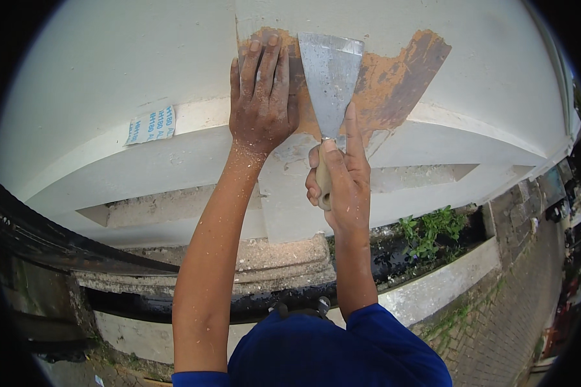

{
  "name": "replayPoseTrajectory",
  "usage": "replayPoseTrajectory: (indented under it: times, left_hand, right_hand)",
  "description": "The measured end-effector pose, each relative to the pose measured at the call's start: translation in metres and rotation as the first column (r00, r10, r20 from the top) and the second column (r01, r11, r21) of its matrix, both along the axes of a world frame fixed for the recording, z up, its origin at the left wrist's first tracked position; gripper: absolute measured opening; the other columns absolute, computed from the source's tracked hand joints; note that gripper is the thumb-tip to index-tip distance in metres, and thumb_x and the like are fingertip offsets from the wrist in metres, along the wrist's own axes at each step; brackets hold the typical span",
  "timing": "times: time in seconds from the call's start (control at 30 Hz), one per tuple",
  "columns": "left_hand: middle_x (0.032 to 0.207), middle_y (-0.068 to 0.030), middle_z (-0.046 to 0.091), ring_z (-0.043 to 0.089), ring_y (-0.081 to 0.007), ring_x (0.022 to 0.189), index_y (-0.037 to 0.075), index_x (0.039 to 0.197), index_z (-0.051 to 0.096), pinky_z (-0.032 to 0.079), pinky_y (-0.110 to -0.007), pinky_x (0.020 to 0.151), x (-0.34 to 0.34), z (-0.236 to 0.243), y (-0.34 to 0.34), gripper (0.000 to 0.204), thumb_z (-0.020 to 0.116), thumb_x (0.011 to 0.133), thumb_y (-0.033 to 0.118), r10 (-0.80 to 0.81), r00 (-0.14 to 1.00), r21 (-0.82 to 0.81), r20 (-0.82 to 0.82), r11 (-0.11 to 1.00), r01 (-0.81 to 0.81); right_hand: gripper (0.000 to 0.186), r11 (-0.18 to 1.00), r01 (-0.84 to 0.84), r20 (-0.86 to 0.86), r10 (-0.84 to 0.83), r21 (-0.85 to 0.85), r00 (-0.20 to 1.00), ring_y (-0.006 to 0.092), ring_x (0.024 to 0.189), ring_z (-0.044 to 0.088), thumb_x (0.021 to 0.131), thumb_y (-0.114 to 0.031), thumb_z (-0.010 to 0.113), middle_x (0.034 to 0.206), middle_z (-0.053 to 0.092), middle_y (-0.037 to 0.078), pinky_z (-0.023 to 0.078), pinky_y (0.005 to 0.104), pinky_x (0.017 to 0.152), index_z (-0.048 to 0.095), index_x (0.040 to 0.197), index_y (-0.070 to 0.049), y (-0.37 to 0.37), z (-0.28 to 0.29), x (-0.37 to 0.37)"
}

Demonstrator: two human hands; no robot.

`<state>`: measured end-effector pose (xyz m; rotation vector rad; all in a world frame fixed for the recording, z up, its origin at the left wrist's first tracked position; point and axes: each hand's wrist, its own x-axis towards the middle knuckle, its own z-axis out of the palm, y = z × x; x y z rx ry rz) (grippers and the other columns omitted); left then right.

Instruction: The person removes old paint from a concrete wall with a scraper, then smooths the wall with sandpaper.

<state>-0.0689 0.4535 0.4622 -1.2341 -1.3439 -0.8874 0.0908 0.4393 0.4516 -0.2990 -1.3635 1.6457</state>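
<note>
My right hand (343,177) grips a putty knife (331,74) by its pale handle, the index finger stretched along the wide metal blade. The blade points away from me over a bare patch (394,80) of orange and grey-brown on the white painted wall (168,58). My left hand (263,97) lies flat on the left part of that patch, its fingers stretched out. Flecks of pale debris cling to my left forearm and wrist. Whether the blade touches the surface, I cannot tell.
A piece of sandpaper (150,126), its printed back showing, lies on the white ledge to the left. Below runs a dark drainage ditch (394,258) with a green plant (434,226). A concrete curb (439,280) and brick paving (497,316) lie right.
</note>
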Motion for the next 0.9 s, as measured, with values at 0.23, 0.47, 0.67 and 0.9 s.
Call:
replayPoseTrajectory:
  times: [0.23, 0.47, 0.67, 0.9]
  left_hand:
    - [0.135, -0.0165, 0.041, 0.030, -0.0333, 0.129, -0.007, 0.123, 0.046, 0.023, -0.048, 0.107, 0.001, -0.004, 0.000, 0.043, 0.049, 0.083, 0.011, -0.015, 1.000, 0.013, 0.002, 1.000, 0.015]
    - [0.134, -0.0166, 0.042, 0.031, -0.0329, 0.129, -0.007, 0.122, 0.046, 0.023, -0.048, 0.107, 0.000, -0.006, -0.001, 0.042, 0.048, 0.085, 0.012, -0.028, 0.999, -0.004, 0.022, 1.000, 0.028]
    - [0.134, -0.0162, 0.041, 0.030, -0.0326, 0.129, -0.006, 0.124, 0.045, 0.024, -0.047, 0.107, 0.001, -0.002, -0.005, 0.044, 0.048, 0.086, 0.014, -0.038, 0.999, -0.013, 0.029, 0.999, 0.039]
    - [0.135, -0.0141, 0.040, 0.030, -0.0310, 0.129, -0.005, 0.124, 0.046, 0.025, -0.046, 0.106, 0.002, 0.002, -0.005, 0.043, 0.049, 0.085, 0.015, -0.033, 0.999, 0.000, 0.028, 0.999, 0.033]
  right_hand:
    - [0.058, 0.997, 0.000, 0.052, 0.004, -0.076, 0.999, 0.0046, 0.041, 0.043, 0.094, -0.015, 0.043, 0.068, 0.050, 0.002, 0.033, 0.0186, 0.031, 0.013, 0.143, -0.010, -0.005, -0.012, 0.007]
    - [0.058, 0.998, 0.002, 0.046, 0.001, -0.059, 0.999, 0.0049, 0.041, 0.043, 0.093, -0.014, 0.043, 0.068, 0.049, 0.002, 0.032, 0.0190, 0.030, 0.013, 0.143, -0.011, -0.003, -0.006, 0.005]
    - [0.059, 0.999, 0.005, 0.045, -0.003, -0.046, 0.999, 0.0052, 0.041, 0.043, 0.093, -0.014, 0.044, 0.069, 0.049, 0.003, 0.032, 0.0190, 0.031, 0.014, 0.143, -0.012, -0.009, -0.006, 0.012]
    - [0.057, 0.998, 0.055, 0.097, -0.053, -0.023, 0.994, 0.0052, 0.041, 0.043, 0.093, -0.014, 0.043, 0.070, 0.050, 0.003, 0.032, 0.0196, 0.031, 0.015, 0.144, -0.014, -0.013, 0.002, 0.010]
